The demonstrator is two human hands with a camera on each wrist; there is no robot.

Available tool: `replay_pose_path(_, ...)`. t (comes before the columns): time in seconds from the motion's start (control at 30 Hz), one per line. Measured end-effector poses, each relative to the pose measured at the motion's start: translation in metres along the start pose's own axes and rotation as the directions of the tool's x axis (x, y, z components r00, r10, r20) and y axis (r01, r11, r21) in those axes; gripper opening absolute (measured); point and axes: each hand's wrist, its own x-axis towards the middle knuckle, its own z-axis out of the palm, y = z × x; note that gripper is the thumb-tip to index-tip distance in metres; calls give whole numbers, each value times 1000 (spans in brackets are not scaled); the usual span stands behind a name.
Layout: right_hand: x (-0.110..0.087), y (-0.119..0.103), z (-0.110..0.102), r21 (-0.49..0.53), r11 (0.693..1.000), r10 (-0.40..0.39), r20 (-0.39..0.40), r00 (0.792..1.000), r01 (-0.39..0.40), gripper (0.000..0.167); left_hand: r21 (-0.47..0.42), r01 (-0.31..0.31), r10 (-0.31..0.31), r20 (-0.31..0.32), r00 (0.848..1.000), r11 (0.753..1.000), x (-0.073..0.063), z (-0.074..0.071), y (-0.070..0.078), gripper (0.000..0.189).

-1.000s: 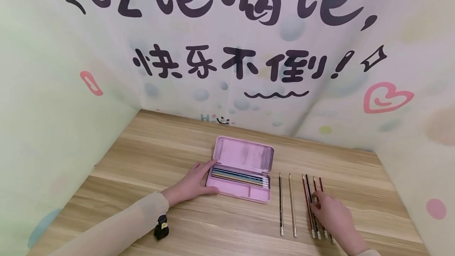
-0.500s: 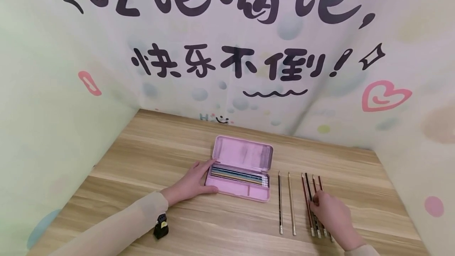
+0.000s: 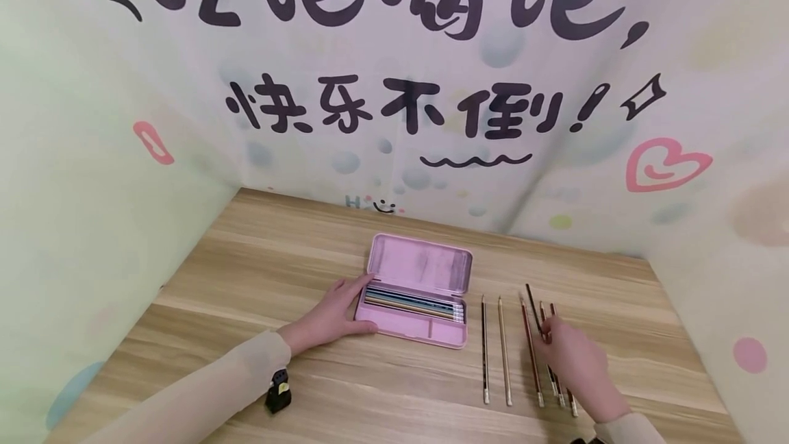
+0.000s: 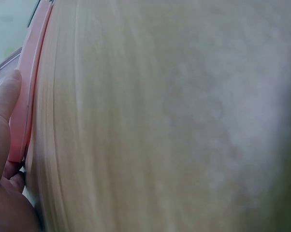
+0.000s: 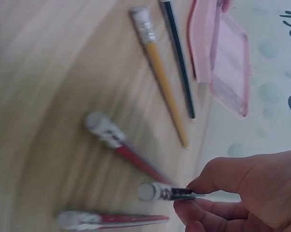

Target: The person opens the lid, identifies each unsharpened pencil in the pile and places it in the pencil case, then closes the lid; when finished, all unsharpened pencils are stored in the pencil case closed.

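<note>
A pink pencil case (image 3: 388,325) lies on the table with its lid (image 3: 422,262) raised at the back. Several pencils (image 3: 409,303) fill its rear compartment. My left hand (image 3: 323,318) grips its left end, thumb along the front wall. At the right, my right hand (image 3: 576,360) pinches a black pencil (image 3: 533,305) between thumb and fingers. In the right wrist view, the white eraser end of that black pencil (image 5: 177,194) points toward the camera. Dark red pencils (image 3: 531,348) lie on both sides of it, partly behind the hand.
Between the case and my right hand, a dark pencil (image 3: 484,351) and a yellow pencil (image 3: 505,351) lie side by side. A small black device (image 3: 279,392) hangs at my left cuff. A printed cloth wall (image 3: 394,177) borders the wooden table (image 3: 277,245).
My right hand has picked out the black pencil, whose far tip has shifted up and left from the row. My left hand has stayed on the pencil case.
</note>
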Motion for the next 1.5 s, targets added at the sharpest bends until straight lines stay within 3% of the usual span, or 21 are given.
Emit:
replay_pose_path(0.57,15,-37,-20,26,988,-152,-33,988,153,12,-7,0,0,5,1000,1000,-1,-1,0,101)
replay_pose_path(1.13,35,-81,-27,-19,948,-318,-55,946,318,7,7,-6,6,15,1000,1000,-1,-3,2,100)
replay_pose_path(1.5,50,-106,-18,-57,911,-410,-45,911,408,4,6,-1,1,13,1000,1000,0,-2,1,100)
